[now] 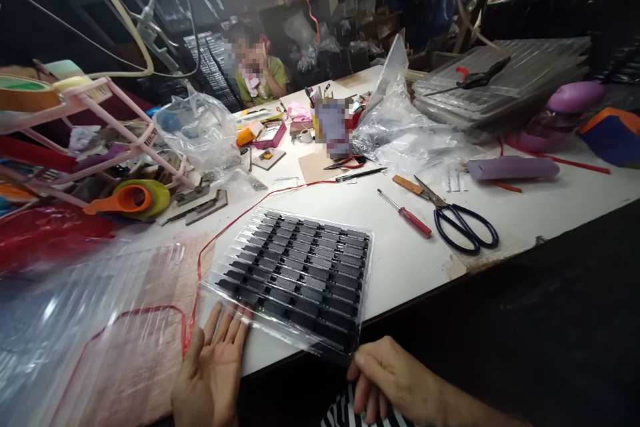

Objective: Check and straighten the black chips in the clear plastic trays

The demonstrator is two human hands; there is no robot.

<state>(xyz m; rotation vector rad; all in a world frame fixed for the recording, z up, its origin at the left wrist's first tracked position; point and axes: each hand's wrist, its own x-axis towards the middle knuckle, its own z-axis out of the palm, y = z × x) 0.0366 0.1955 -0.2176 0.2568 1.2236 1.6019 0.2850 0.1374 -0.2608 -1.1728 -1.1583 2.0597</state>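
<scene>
A clear plastic tray [369, 260] filled with rows of black ribbed parts [305, 265] lies tilted at the table's near edge. Palm up, my left hand [213, 367] has its fingers stretched out, with the tips beneath the tray's near left edge. My right hand [383, 373] is closed at the near right corner of the tray, its thumb and forefinger pinching it; the exact contact is partly hidden. A red string [199, 267] runs over the table left of the tray and on toward the back.
Right of the tray lie a red screwdriver [413, 219] and dark-handled scissors [457, 220]. Blurred clear ribbed plastic [115, 333] covers the left front. A pink rack [95, 107] stands at left, stacked trays [500, 80] at back right. A person [275, 77] sits across the table.
</scene>
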